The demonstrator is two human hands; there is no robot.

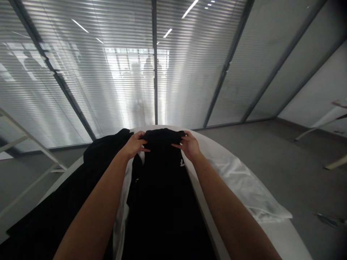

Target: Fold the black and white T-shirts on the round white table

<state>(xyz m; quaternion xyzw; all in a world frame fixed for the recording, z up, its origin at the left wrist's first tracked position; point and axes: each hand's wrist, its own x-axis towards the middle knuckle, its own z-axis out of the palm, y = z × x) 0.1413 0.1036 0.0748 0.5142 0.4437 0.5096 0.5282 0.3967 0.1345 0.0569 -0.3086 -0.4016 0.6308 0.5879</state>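
A long black garment (165, 195) lies stretched lengthwise on a white surface, its far end doubled over into a band. My left hand (135, 144) grips that far end at its left corner, thumb above and fingers partly under the cloth. At the right corner my right hand (190, 145) pinches the same edge. A small white mark shows on the cloth below my right hand, and a small yellow spot sits near its left side. Whether it is a shirt or trousers I cannot tell.
Another dark garment (103, 155) drapes over the left side of the white table (284, 240). Crumpled white cloth (241, 187) lies along the right. A pale metal frame (28, 137) stands at left. Beyond are glass panels with blinds (184, 83). Pale furniture legs (311, 131) show at right.
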